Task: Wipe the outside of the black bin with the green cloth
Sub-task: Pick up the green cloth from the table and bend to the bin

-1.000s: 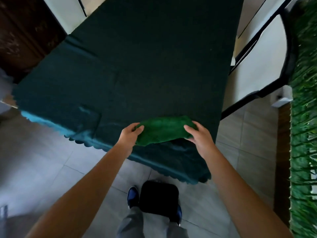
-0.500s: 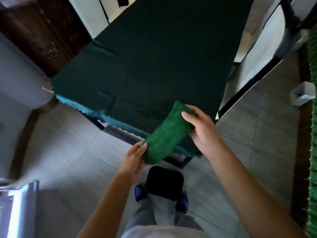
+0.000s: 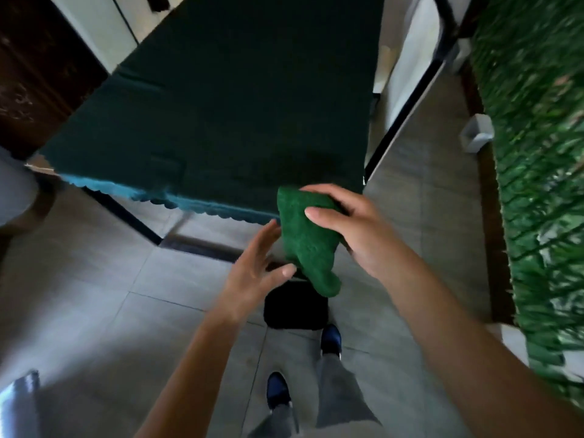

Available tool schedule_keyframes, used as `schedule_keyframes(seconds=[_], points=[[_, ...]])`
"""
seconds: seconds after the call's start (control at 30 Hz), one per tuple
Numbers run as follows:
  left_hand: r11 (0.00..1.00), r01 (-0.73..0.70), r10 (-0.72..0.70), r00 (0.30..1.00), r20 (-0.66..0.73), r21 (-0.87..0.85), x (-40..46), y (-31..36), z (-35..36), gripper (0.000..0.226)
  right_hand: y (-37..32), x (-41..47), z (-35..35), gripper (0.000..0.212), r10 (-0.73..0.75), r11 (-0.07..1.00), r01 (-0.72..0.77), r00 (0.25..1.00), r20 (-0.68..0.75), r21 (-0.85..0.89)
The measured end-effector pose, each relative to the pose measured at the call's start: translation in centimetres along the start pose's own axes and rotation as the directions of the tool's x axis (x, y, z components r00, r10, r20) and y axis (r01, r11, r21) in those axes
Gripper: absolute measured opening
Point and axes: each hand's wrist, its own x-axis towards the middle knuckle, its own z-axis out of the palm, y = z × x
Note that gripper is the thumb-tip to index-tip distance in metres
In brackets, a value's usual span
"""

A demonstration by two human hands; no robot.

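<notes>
- The green cloth (image 3: 305,238) is a thick, nubby terry piece, bunched into a soft drooping fold at the centre of the frame; its rounded lower end hangs down in front of the bin's top edge.
- The right hand (image 3: 357,229) grips the cloth's upper part, fingers curled over the top and thumb pressed across the front face.
- The left hand (image 3: 252,273) is spread open, fingers splayed and slightly blurred, just left of the cloth; its fingertips lie at the cloth's left edge, and I cannot tell whether they touch it. It holds nothing.
- The black bin (image 3: 295,308) sits on the floor below the hands, at centre and slightly low in the frame: a matte, dark, squarish shape with rounded corners, its top partly covered by the hanging cloth.
- The floor (image 3: 94,295) is of large grey tiles with thin grout lines and a dull sheen.
- A table draped in a dark green tablecloth (image 3: 237,105) fills the upper centre; the fabric is smooth with faint creases, and its near hem is scalloped and catches a teal light.
- A leafy green wall covering (image 3: 537,137) runs down the right edge, dense and textured, blurred.
- Dark blue shoes (image 3: 278,390) and grey trouser legs show at lower centre, one shoe just beside the bin.
</notes>
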Motion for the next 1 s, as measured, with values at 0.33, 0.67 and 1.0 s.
schedule_keyframes(seconds=[0.33,0.67,1.0], points=[[1.000,-0.013,0.012,1.000,0.024,0.011,-9.7,-1.0,2.0,0.066,5.5,-10.1,0.9,0.024,0.294,0.931,-0.137,0.830,-0.474,0.339],[0.993,-0.016,0.005,0.996,0.090,0.120,-15.0,-6.1,7.7,0.055,17.9,-21.5,2.5,0.021,0.407,0.858,-0.514,0.687,-0.602,-0.007],[0.976,0.191,-0.182,0.979,0.091,-0.103,-17.0,-12.6,12.5,0.041,23.4,-27.7,2.3,0.039,0.352,0.936,-0.316,0.848,-0.395,0.157]])
